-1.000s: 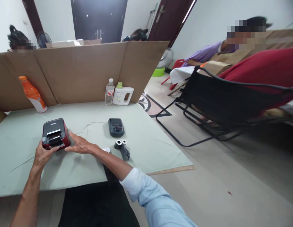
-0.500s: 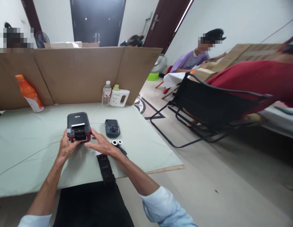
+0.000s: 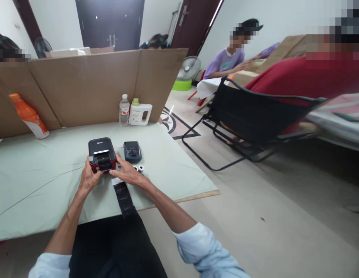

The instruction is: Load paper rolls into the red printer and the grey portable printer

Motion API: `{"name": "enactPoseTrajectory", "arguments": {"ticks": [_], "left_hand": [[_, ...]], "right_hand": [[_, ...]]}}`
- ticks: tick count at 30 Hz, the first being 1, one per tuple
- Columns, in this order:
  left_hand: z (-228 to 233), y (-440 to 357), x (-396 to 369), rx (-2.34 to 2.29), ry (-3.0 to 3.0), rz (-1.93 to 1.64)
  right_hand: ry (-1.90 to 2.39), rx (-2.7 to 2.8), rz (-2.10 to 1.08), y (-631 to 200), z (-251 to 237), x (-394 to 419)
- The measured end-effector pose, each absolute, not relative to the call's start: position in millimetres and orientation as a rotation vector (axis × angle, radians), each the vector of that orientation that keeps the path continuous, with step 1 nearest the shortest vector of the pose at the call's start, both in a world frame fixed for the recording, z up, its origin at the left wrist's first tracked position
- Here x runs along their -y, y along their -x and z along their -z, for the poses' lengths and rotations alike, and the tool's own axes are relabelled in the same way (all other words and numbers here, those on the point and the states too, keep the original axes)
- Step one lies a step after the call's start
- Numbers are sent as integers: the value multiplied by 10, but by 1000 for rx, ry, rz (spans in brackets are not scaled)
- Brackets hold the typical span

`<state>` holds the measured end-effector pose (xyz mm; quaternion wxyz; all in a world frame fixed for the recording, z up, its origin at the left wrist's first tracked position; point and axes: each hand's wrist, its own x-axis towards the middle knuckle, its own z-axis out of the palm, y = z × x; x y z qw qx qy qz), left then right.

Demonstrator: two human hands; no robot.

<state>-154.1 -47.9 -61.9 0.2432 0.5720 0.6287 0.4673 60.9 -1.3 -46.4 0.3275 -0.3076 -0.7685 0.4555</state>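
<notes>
A small label printer with a black top and dark red sides is held between my two hands over the table. A short black strip hangs from its front slot. My left hand is closed on its left side, thumb at the front lower edge. Against the right side, my right hand grips it the same way. To the right lies a second, smaller dark printer-like device. Small white rolls sit partly hidden behind my right hand. A long black strip runs from the table over its front edge.
A cardboard screen stands along the table's back. Before it are an orange bottle, a clear water bottle and a white jug. A thin cable crosses the tabletop. Right, a person sits in a black folding chair.
My hands have shifted the printer to the right across the table, nearer the smaller device. The view has turned slightly, and my right hand now covers more of the white rolls.
</notes>
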Motion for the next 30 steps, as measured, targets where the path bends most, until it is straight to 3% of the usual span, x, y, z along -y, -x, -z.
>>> {"name": "enactPoseTrajectory", "arguments": {"ticks": [11,20,30], "left_hand": [[731,1703,707,-1704,-1671,-1210],[509,1819,600,-1810,-1987,-1122],[390,1766,444,-1926,-2226,-1068]], "right_hand": [[892,2017,-1046,-815,769,-35],[843,2263,-475,-710,629,-115],[793,2289,-253,-506,523,-298]]}}
